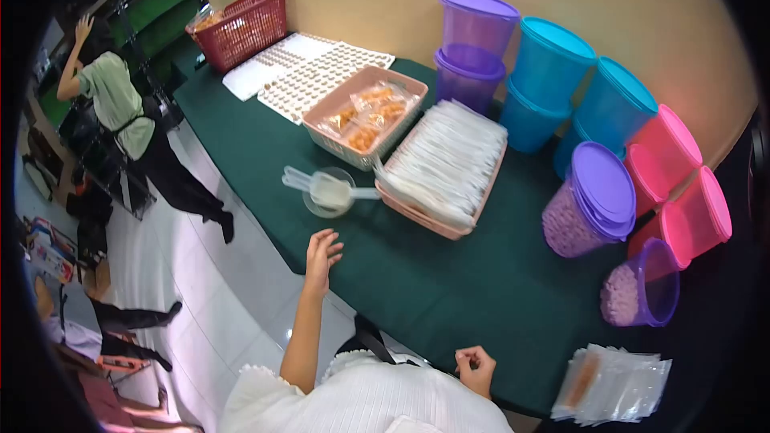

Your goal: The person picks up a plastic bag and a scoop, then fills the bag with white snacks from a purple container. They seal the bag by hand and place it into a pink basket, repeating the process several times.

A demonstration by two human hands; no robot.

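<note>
My left hand [322,258] is raised over the near edge of the green-covered table, fingers loosely bent and apart, with nothing in it. Just beyond it sits a clear round bowl [341,207] with plastic scoops [298,180] resting in and across it. Low at the table edge, my right hand [476,369] is curled with its fingers together; whether anything is inside is hidden. To its right lies a pile of flat clear plastic bags [634,389]. A peach basket packed with white-looking plastic packets [449,160] stands farther in, away from both hands.
A pink basket [321,140] holds bags of orange snacks [369,124]. Dotted white sheets [321,72] and a red basket [249,32] are beyond. Purple [479,20], blue [553,52] and pink tubs [702,212] line the wall; an open purple tub [662,285] holds pale pieces. People are at left.
</note>
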